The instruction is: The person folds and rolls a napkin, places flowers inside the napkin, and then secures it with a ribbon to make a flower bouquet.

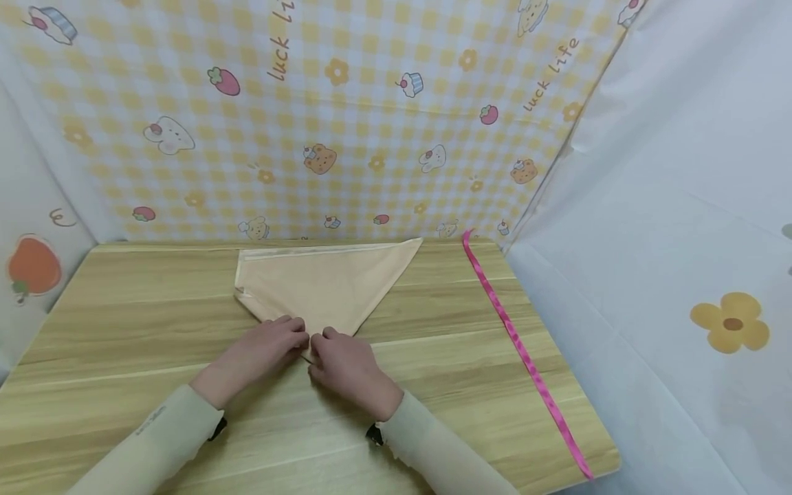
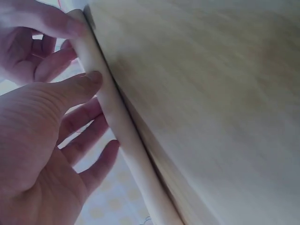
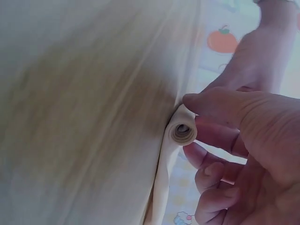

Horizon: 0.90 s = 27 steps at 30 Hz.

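Observation:
A beige sheet (image 1: 322, 282) with pale strips along its far and left edges lies on the table, its near edge at my hands. In the right wrist view, that edge is rolled into a narrow tube (image 3: 183, 133) with several layers at its end. My left hand (image 1: 275, 344) pinches the roll, thumb on one side and fingers on the other; the left wrist view shows the roll (image 2: 126, 126) running past its fingertips. Right beside it, my right hand (image 1: 346, 364) pinches the roll near its end with thumb and fingers. Part of the near edge is hidden under both hands.
A long pink ribbon (image 1: 513, 337) stretches along the right side of the wood-grain table (image 1: 124, 309). Behind the table hangs a yellow checked cloth (image 1: 371, 124) with cartoon prints. White sheets (image 1: 668, 206) close in the right and left sides.

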Each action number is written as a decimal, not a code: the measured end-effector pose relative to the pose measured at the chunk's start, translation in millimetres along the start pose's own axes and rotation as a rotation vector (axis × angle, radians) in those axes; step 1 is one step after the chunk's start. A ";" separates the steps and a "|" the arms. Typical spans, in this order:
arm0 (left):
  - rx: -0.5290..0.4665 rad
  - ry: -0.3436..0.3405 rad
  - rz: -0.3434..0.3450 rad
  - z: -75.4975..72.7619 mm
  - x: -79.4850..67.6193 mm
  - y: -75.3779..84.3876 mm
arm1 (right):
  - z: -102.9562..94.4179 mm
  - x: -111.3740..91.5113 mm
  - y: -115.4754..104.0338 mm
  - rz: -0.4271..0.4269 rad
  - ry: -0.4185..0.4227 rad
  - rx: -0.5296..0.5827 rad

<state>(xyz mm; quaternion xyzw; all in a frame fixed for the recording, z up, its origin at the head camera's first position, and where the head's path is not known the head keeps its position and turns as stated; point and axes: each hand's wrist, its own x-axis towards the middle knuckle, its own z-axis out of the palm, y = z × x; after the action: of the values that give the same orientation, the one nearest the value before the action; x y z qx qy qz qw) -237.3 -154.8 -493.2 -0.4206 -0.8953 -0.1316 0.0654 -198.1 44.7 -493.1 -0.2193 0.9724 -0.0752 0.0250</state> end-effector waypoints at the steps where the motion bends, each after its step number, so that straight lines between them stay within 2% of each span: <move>1: -0.009 -0.002 0.000 -0.8 1.1 0.2 | 0.0 0.4 0.0 -0.003 0.003 -0.017; 4: -0.017 -0.005 0.009 -1.4 3.0 1.0 | -0.3 2.3 0.8 0.000 -0.004 -0.027; 7: 0.019 0.001 0.035 1.4 1.8 1.5 | -0.5 4.9 3.5 0.013 -0.031 0.021; 12: 0.037 0.079 0.087 9.5 -0.4 1.2 | 1.6 9.3 11.1 0.047 -0.072 0.130; 16: 0.042 0.126 0.088 12.1 0.7 1.6 | 4.9 12.1 16.3 0.066 -0.075 0.182; 21: 0.101 0.091 0.032 7.9 2.0 5.2 | 5.1 12.0 20.1 0.067 -0.062 0.219; 27: 0.010 0.028 -0.028 3.2 6.0 6.7 | 5.6 8.7 24.0 0.067 -0.053 0.211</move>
<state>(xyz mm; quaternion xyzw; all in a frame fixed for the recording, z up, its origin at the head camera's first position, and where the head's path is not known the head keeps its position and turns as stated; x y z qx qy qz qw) -236.0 -145.4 -493.6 -0.4059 -0.9007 -0.1337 0.0782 -215.7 61.6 -502.5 -0.1845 0.9650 -0.1703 0.0760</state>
